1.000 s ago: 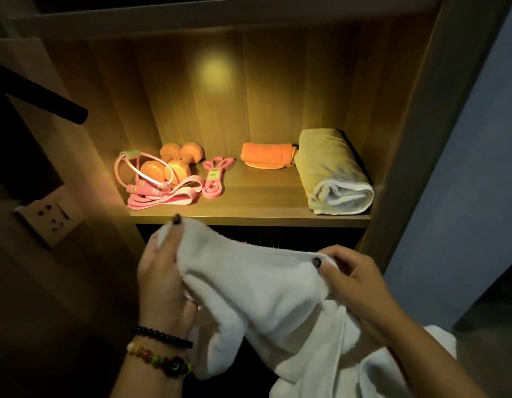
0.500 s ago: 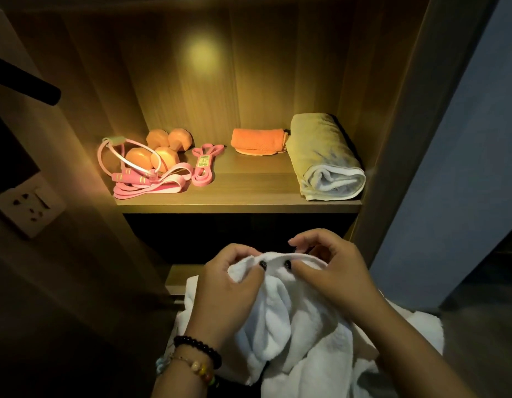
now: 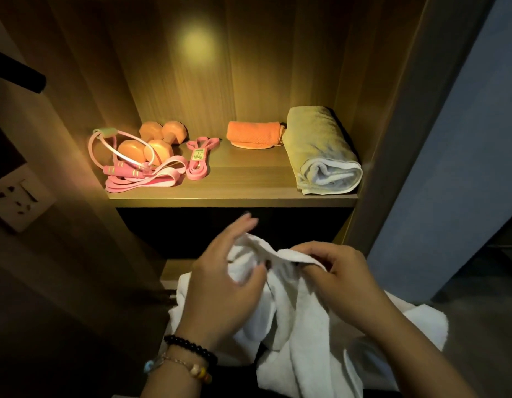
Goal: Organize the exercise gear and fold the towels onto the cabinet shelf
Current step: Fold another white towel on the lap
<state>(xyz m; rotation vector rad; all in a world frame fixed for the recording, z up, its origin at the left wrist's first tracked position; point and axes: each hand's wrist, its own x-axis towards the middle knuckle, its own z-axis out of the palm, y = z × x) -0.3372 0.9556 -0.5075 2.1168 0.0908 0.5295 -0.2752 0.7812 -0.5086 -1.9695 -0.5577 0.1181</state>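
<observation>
A white towel (image 3: 303, 317) hangs bunched in front of me, below the lit cabinet shelf (image 3: 234, 193). My right hand (image 3: 338, 274) pinches its upper edge. My left hand (image 3: 223, 285) lies against the towel's left side, fingers spread and loosely curved, thumb on the cloth. On the shelf, a folded pale towel (image 3: 323, 150) lies at the right and a small orange towel (image 3: 253, 133) behind it. Orange dumbbells (image 3: 151, 142), a pink skipping rope (image 3: 116, 156) and pink resistance bands (image 3: 197, 162) sit at the left.
The cabinet's right side panel (image 3: 392, 116) and a blue wall (image 3: 456, 168) close the right. A wall socket (image 3: 16, 199) and a dark rod (image 3: 19, 73) are at the left. A lower shelf edge (image 3: 174, 271) shows behind the towel.
Both hands held the towel's top edge with fingers together half a second ago; now the left hand has loosened and spread. The right hand has shifted right with the edge.
</observation>
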